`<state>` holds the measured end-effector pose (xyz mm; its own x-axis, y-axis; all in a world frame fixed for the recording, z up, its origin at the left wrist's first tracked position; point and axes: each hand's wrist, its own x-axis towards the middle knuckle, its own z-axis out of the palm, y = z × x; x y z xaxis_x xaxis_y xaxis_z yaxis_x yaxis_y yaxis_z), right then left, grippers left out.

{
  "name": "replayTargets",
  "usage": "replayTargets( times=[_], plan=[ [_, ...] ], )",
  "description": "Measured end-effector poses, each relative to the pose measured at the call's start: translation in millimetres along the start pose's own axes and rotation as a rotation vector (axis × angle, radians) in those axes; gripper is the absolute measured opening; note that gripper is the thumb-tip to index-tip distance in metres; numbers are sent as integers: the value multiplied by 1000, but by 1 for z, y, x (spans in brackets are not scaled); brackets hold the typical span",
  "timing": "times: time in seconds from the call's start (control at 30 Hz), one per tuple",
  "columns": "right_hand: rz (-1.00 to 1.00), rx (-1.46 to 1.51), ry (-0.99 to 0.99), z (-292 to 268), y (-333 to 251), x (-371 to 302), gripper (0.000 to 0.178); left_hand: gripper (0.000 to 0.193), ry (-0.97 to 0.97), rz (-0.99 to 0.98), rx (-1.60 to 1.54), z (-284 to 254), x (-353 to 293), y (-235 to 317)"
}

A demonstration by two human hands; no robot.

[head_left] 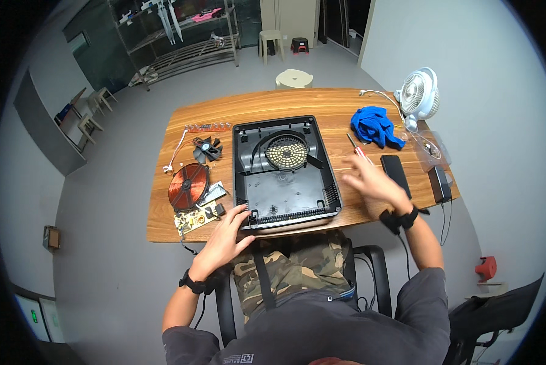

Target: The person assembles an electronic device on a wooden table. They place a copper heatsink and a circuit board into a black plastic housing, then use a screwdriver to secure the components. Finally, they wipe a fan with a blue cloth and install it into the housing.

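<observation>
A black plastic housing (279, 188), open side up, lies in the middle of the wooden table, with a round vent grille (287, 152) in its far half. My left hand (225, 234) rests at its near left corner, fingers stretched out and touching the rim, gripping nothing. Just right of the housing, my right hand (370, 182) is over the table with its fingers apart and nothing visible in them. Closest to it is a screwdriver (359, 149) with a red and white handle, lying beyond the fingers. A black phone-like slab (396, 176) lies beside that hand.
On the left lie a copper coil disc (188, 187), a small black fan (207, 149), a circuit board (198, 220) and a narrow strip board (209, 128). On the right are a blue cloth (376, 126), a white desk fan (419, 94), a clear tray (432, 149) and a black box (439, 184).
</observation>
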<state>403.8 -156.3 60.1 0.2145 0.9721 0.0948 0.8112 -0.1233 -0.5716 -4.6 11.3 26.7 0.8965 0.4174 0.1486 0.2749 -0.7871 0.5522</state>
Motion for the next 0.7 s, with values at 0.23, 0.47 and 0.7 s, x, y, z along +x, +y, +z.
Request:
replayTargets(
  times=[0.23,0.47,0.7],
  plan=[
    [36,-408,297,-67,94,65,50,54,138,9,-40,-10,2,-8],
    [189,-251,23,-60,171,95,52,50,398,-153,141,-64,-8,-75],
    [281,-463,-69,-34,162,98,44,78,137,-539,81,-105,-13,-149]
  ],
)
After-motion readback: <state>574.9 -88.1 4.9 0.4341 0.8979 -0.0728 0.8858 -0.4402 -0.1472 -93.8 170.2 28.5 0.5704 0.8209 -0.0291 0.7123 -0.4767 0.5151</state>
